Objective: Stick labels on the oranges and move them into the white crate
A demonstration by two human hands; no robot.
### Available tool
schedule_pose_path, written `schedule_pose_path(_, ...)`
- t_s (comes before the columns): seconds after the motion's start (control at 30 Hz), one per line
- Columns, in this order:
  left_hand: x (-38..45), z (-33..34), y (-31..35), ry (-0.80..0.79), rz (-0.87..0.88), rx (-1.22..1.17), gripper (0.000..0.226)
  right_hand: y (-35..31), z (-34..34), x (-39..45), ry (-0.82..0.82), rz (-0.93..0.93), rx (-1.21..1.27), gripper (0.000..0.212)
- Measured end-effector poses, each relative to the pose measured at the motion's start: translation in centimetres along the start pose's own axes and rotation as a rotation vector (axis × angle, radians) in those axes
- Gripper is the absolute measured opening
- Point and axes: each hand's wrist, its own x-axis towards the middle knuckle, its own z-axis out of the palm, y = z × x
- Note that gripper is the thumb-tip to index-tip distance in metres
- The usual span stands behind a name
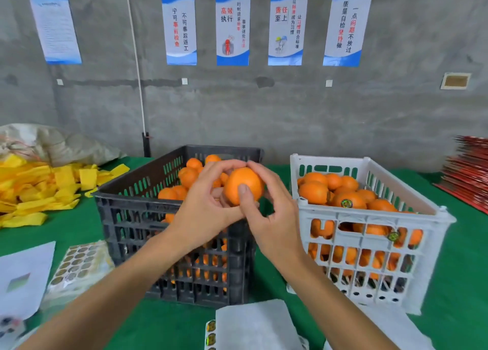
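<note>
Over white foam sheets point(257, 323), our left hand point(203, 207) and right hand point(274, 217) cup one round, firm orange point(244, 184) above the black slatted plastic crate point(169, 244), right thumb pressing its front; light, slightly slick, best held around its middle, the white plastic crate point(369, 225) beside it.
</note>
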Motion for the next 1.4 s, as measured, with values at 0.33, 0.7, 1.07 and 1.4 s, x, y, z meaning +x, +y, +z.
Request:
schedule_pose_path(0.33, -15.7, 5.6, -7.9, -0.113, -0.246, 0.033, 0.064, 4.4, -4.6, -16.0, -0.334, 0.429, -0.084, 0.047)
schedule_pose_path(0.7, -19.9, 5.2, -11.9, -0.029, -0.414, 0.24, 0.065, 7.9, -8.9, -19.7, -0.989, 0.451, -0.341, 0.072)
schedule_pose_path(1.07, -20.2, 5.5, -12.4, -0.069, -0.382, 0.246, 0.064, 7.8, -6.8, -19.8, -0.933, 0.514, -0.162, 0.049)
schedule_pose_path(1.4, -20.3, 5.5, -12.5, -0.078, -0.367, 0.264, 0.065, 7.7, -5.7, -19.8, -0.808, 0.45, -0.162, 0.035)
